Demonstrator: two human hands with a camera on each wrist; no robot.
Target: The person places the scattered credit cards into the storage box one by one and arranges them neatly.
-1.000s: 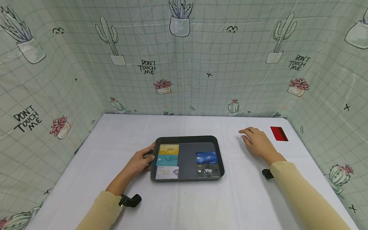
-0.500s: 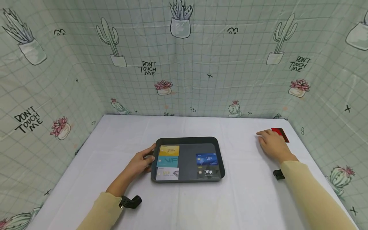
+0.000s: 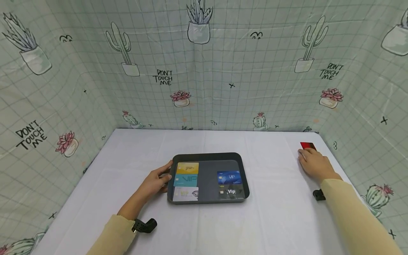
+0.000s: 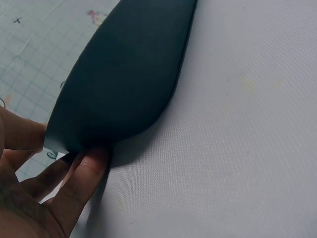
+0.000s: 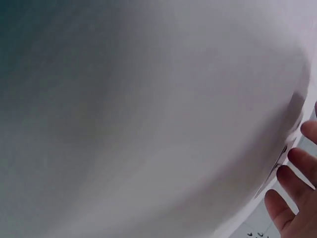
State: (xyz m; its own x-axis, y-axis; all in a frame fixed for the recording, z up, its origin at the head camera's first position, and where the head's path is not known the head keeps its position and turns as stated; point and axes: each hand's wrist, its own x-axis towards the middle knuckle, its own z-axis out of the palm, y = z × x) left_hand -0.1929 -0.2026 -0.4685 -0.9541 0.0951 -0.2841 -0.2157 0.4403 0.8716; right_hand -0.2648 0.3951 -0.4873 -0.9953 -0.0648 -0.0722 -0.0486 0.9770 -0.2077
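My left hand (image 3: 157, 180) holds the left edge of a dark grey tray (image 3: 208, 156). In the left wrist view, the thumb and fingers of this hand (image 4: 64, 183) meet at the corner of the tray (image 4: 124, 74). Inside lie a yellow card (image 3: 188, 168), a teal VIP card (image 3: 186, 180) and a whitish VIP card (image 3: 185, 193) on the left. A blue VIP card (image 3: 229, 177) and a black VIP card (image 3: 231, 192) lie on the right. My right hand (image 3: 315, 164) reaches over a red card (image 3: 307, 145), hiding its near part. The right wrist view shows its fingers (image 5: 292, 183) spread.
A white cloth (image 3: 223, 230) covers the table. Behind and at both sides hangs a checked curtain (image 3: 204, 71) printed with cacti. The red card lies near the table's far right corner, apart from the tray.
My right hand has moved right across the table to the red card, its fingers now over the card's near part. The left hand and the tray have stayed in place.
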